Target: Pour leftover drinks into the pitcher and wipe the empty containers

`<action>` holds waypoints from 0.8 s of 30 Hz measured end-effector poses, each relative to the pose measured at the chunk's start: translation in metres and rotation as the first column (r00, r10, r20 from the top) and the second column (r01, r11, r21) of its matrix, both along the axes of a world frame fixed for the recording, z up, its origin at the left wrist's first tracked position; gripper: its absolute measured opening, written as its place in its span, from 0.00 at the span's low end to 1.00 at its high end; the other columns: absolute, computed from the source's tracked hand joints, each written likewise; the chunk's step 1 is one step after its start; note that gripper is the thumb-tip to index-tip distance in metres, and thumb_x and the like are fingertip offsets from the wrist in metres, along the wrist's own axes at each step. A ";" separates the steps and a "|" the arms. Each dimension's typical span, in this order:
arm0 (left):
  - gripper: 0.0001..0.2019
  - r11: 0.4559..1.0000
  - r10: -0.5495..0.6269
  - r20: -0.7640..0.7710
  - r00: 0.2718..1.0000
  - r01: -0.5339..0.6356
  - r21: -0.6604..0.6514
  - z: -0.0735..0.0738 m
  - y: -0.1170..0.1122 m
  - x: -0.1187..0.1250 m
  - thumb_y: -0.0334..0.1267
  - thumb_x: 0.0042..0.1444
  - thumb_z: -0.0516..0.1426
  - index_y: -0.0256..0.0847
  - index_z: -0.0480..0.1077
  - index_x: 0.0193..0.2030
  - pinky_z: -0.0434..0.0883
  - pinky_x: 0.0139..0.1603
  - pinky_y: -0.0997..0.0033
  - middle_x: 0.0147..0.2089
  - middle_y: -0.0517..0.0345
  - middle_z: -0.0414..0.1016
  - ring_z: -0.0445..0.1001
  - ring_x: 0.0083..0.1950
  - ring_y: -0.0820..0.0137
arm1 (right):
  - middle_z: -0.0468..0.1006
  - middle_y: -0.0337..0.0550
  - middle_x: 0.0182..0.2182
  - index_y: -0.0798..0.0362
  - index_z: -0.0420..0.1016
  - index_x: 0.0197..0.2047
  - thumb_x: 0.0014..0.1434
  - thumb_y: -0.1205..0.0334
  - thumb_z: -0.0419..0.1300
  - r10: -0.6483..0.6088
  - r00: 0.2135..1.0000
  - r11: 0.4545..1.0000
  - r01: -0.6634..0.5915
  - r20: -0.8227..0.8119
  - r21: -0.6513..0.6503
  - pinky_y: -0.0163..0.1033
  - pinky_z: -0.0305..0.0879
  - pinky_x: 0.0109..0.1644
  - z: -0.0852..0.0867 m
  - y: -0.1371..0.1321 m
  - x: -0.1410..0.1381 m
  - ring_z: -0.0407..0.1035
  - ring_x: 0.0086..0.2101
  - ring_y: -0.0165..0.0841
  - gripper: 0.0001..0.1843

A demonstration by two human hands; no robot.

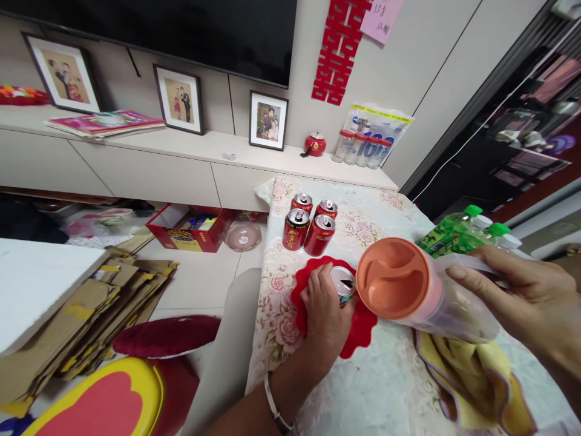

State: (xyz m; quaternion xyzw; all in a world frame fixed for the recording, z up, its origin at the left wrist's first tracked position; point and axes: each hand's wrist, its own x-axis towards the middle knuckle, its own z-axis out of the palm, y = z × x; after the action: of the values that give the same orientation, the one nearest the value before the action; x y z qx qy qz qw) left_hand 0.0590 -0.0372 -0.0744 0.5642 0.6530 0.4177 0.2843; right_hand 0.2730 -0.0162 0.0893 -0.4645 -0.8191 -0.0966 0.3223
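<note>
My left hand (324, 306) grips an opened drink can (344, 283) that stands on a red scalloped mat (361, 330) on the flower-patterned tablecloth (376, 387). My right hand (521, 297) holds a clear plastic jar with an orange lid (394, 277), tipped on its side with the lid facing me, just right of the can. Several red cans (309, 225) stand in a cluster farther back on the table.
Green bottles (458, 233) lie at the right of the table and a yellow cloth (472, 369) lies under my right hand. Flattened cardboard (91, 315), a red box (188, 230) and a red cushion (166, 334) cover the floor at left. A cabinet with framed photos (267, 119) runs along the wall.
</note>
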 end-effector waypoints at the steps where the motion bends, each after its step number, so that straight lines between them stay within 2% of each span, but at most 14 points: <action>1: 0.32 1.000 0.001 -0.001 1.000 -0.001 0.001 0.000 0.000 0.000 0.30 0.57 0.65 0.42 0.61 0.67 0.68 0.65 0.36 0.69 0.38 0.70 0.67 0.72 0.43 | 0.63 0.30 0.14 0.49 0.74 0.24 0.63 0.43 0.65 -0.001 1.000 1.000 0.001 0.000 0.002 0.31 0.52 0.16 0.000 0.000 0.000 0.55 0.15 0.25 0.23; 12: 0.31 1.000 0.004 0.000 1.000 -0.004 0.002 0.001 0.002 0.000 0.31 0.58 0.64 0.41 0.61 0.67 0.67 0.65 0.36 0.69 0.38 0.70 0.67 0.71 0.43 | 0.64 0.30 0.14 0.49 0.74 0.23 0.62 0.43 0.66 0.007 1.000 1.000 -0.007 -0.017 0.004 0.30 0.53 0.16 0.004 -0.001 -0.003 0.56 0.14 0.25 0.23; 18: 0.31 1.000 0.011 0.000 1.000 -0.011 0.010 0.000 0.002 0.000 0.30 0.57 0.64 0.44 0.61 0.66 0.68 0.64 0.37 0.68 0.40 0.70 0.68 0.71 0.44 | 0.63 0.30 0.14 0.50 0.73 0.23 0.62 0.44 0.66 0.003 1.000 1.000 -0.003 -0.014 -0.009 0.30 0.53 0.16 0.003 0.000 -0.002 0.56 0.15 0.25 0.23; 24: 0.32 1.000 0.006 -0.002 1.000 -0.006 -0.001 0.001 0.000 0.000 0.30 0.57 0.64 0.43 0.61 0.67 0.67 0.66 0.37 0.69 0.39 0.70 0.67 0.71 0.44 | 0.60 0.30 0.14 0.50 0.72 0.22 0.62 0.44 0.66 0.024 1.000 1.000 -0.024 -0.013 0.007 0.29 0.51 0.15 0.006 -0.002 -0.004 0.54 0.14 0.24 0.24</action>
State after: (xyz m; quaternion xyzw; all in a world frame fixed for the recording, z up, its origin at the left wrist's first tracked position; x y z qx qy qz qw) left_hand 0.0595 -0.0370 -0.0738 0.5625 0.6553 0.4175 0.2826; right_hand 0.2686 -0.0181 0.0950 -0.4543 -0.8222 -0.0926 0.3302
